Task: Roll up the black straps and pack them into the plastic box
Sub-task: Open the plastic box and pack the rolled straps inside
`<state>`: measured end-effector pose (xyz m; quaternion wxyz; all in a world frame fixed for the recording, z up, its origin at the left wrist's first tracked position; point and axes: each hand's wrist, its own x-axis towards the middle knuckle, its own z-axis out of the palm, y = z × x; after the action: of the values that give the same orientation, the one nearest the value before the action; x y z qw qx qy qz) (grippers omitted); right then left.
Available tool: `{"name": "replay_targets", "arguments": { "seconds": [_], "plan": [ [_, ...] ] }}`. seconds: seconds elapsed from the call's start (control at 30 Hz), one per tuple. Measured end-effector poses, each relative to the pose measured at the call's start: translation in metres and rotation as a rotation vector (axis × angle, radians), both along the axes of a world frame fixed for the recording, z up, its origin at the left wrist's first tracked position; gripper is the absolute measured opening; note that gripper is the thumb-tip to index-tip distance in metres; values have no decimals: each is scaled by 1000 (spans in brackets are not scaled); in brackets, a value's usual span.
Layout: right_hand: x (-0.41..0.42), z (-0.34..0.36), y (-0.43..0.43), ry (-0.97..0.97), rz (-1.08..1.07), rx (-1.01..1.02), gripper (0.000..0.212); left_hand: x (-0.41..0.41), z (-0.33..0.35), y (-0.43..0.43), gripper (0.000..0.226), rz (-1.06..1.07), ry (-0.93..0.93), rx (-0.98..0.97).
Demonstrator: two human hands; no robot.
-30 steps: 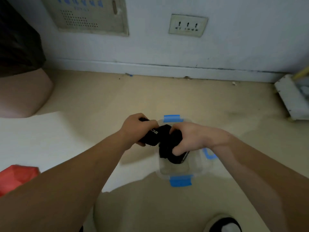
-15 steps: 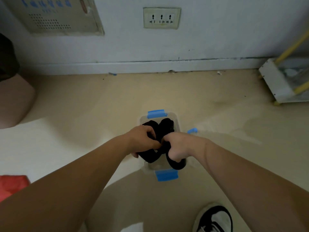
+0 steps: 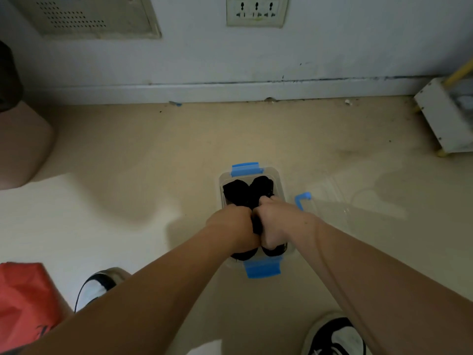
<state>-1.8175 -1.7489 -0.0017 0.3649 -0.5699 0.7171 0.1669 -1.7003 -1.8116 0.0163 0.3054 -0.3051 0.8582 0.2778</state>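
Here, in the head view, both bare forearms reach forward and down to a clear plastic box [image 3: 281, 184] that stands on the beige floor [image 3: 158, 155] a little way out from the wall. The left hand [image 3: 231, 226] and the right hand [image 3: 277, 221] sit knuckle to knuckle over the near half of the box, each curled into a fist and clamped on the black straps [image 3: 247, 192] inside it; a dark strip of strap shows in the narrow seam between the two fists. In the far half of the box two rolled black bundles lie side by side, uncovered by the hands, and more black material shows under the fists at the near end. Blue latches mark the box's far rim [image 3: 247, 169] and near rim [image 3: 263, 269]. Just right of the box, a clear lid [image 3: 330, 198] with a blue clip lies flat on the floor. A black-and-white shoe [image 3: 98, 285] stands at lower left and another [image 3: 335, 334] at lower right. A red bag [image 3: 24, 298] occupies the lower-left corner. On the wall behind are a socket plate [image 3: 256, 10] and a vented panel [image 3: 84, 16], and a white box [image 3: 445, 119] stands at the right edge.
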Motion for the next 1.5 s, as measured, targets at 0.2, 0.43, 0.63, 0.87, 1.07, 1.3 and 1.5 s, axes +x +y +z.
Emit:
{"name": "replay_targets", "arguments": {
  "seconds": [0.2,0.43,0.63,0.87,1.07,1.3,1.5],
  "plan": [
    [-2,-11,17,57,22,-168,36,2,-6,6,25,-128,-44,114],
    [4,-4,23,57,9,-141,32,12,-35,18,29,-56,3,-88],
    [8,-6,30,189,10,-121,24,20,-47,29,35,-107,20,-290],
    [16,-20,29,251,-3,-83,13,22,-42,16,23,-50,45,-218],
    [8,-11,32,50,-172,-221,7,14,-48,23,11,-32,-5,-300],
    [-36,-14,53,-74,-1087,-553,13,-3,-35,10,10,127,130,-230],
    [-41,-58,99,-45,-997,-171,12,20,-48,-1,15,287,273,-318]
  ]
}}
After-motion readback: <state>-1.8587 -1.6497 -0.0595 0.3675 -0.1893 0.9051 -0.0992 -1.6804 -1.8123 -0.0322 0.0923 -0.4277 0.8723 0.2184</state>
